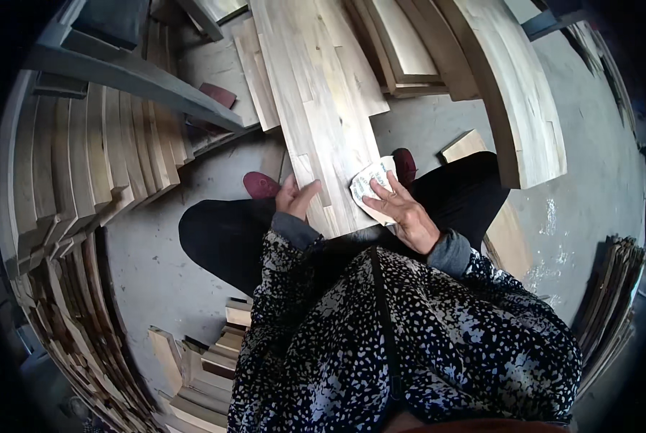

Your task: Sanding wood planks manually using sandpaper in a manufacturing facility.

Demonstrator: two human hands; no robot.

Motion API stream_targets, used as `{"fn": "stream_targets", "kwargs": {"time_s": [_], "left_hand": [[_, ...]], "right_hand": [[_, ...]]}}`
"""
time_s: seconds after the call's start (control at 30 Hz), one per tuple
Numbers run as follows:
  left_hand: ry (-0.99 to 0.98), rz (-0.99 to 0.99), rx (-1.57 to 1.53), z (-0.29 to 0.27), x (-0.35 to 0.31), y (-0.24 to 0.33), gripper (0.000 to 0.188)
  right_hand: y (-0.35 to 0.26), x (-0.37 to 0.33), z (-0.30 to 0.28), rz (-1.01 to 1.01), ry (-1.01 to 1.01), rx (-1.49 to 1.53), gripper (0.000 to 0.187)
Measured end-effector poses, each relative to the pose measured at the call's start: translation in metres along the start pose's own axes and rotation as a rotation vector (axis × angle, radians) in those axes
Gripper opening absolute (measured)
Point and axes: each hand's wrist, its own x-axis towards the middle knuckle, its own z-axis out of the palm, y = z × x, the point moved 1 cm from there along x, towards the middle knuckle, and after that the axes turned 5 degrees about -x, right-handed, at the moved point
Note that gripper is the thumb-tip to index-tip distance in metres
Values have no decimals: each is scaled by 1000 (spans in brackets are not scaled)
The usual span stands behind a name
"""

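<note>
A long pale wooden board (323, 108) made of joined strips rests across my lap, running away from me toward the top of the view. My left hand (295, 198) grips its left edge near the close end, fingers curled over the top. My right hand (402, 209) presses a folded sheet of white sandpaper (370, 182) flat against the board's right edge, fingers spread over it. Two dark red shoes (261, 185) show beside the board on the grey floor.
Stacks of wooden boards (99, 159) fill the left side, under a grey metal beam (135, 76). More planks lean at the top right (518, 94). Short offcuts (207, 361) lie at the lower left, thin sheets (612, 289) at the right. Grey concrete floor (590, 187) lies between.
</note>
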Motion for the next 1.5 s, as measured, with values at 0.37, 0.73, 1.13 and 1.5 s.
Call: {"fn": "stream_targets", "kwargs": {"time_s": [0.37,0.73,1.13,1.5], "left_hand": [[188,582,1092,66,-45,81,63],[145,606,1200,68,-60,70,67],[18,591,856,22,-95,18,81],[109,720,906,34,-100,24,70]], "right_hand": [[-4,56,17,73,104,889,59],[-42,98,-46,-485,209,-210,54],[-72,71,-8,-699,-74,-309,40],[-12,154,-65,-495,262,-325,48]]}}
